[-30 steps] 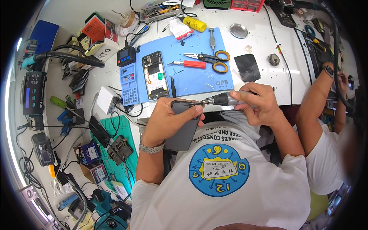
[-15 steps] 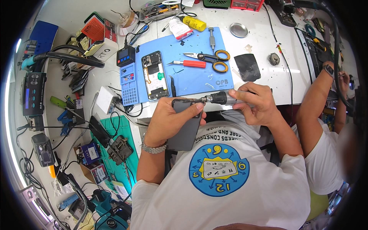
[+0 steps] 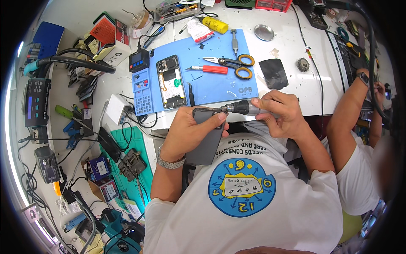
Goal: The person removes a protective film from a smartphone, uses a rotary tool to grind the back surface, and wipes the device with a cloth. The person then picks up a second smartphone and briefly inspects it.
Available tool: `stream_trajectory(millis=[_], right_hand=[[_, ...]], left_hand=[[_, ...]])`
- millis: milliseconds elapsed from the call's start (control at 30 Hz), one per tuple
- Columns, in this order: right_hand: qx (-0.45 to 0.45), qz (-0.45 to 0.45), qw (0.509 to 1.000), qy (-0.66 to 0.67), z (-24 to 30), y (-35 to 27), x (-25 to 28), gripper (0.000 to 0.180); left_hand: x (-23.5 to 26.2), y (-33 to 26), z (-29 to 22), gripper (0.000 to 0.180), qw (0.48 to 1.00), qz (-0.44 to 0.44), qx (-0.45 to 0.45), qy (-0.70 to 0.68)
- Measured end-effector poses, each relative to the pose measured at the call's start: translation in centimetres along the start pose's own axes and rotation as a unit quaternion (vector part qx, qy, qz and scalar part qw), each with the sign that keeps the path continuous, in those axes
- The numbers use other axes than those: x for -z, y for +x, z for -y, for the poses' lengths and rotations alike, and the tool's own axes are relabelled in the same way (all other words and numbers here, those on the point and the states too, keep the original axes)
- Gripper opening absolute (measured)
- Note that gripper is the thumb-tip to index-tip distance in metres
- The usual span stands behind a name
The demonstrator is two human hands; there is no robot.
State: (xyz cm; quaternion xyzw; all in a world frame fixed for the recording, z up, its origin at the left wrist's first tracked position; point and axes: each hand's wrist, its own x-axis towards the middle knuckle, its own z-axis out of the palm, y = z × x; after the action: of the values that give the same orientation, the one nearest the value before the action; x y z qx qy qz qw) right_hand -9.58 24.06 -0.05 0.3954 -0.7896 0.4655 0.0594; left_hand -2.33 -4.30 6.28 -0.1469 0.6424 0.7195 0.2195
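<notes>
In my left hand (image 3: 179, 133) is a dark grey phone back panel (image 3: 204, 148), tilted, with my thumb across its face near the top. My right hand (image 3: 281, 113) grips a grey and black rotary tool (image 3: 242, 107), whose metal tip meets the panel's upper edge by my left thumb. The exact contact is too small to make out. Beyond my hands, an opened phone (image 3: 171, 82) lies on a blue mat (image 3: 207, 91). Black tweezers (image 3: 191, 94) rest beside it, along with a red-handled craft knife (image 3: 213, 69), scissors (image 3: 243, 67) and a screwdriver (image 3: 234, 42).
A black square sheet (image 3: 273, 73), a round metal lid (image 3: 264, 32) and a small round metal part (image 3: 302, 64) lie right of the mat. At left are a green mat (image 3: 120, 139), cables and boxes. A co-worker's arm (image 3: 349, 97) is at right.
</notes>
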Motion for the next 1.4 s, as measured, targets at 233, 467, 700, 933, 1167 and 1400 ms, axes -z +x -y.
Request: stream_trajectory(millis=[233, 467, 700, 933, 1167, 1400], right_hand=[[-0.008, -0.001, 1.000, 0.005, 0.0, -0.1, -0.1, 0.061], [-0.011, 0.001, 1.000, 0.012, 0.1, -0.2, -0.2, 0.060], [-0.012, -0.004, 1.000, 0.021, 0.1, -0.2, -0.5, 0.058], [-0.011, -0.002, 1.000, 0.019, -0.1, -0.3, -0.5, 0.057], [-0.016, -0.004, 1.000, 0.023, 0.1, -0.3, -0.6, 0.055], [-0.028, 0.019, 0.998, -0.045, -0.1, -0.1, -1.2, 0.053]], left_hand=[[0.0, 0.1, 0.2, 0.019, 1.000, 0.004, 0.000, 0.010], [0.0, 0.1, 0.2, 0.020, 0.999, 0.007, 0.010, 0.034], [-0.1, 0.1, 0.3, 0.021, 0.999, 0.009, 0.005, 0.032], [-0.2, 0.2, 0.5, 0.022, 0.999, 0.010, 0.007, 0.035], [-0.3, 0.2, 0.2, 0.021, 0.999, 0.011, 0.005, 0.044], [-2.4, 0.4, 1.2, 0.024, 0.979, 0.151, -0.092, 0.105]])
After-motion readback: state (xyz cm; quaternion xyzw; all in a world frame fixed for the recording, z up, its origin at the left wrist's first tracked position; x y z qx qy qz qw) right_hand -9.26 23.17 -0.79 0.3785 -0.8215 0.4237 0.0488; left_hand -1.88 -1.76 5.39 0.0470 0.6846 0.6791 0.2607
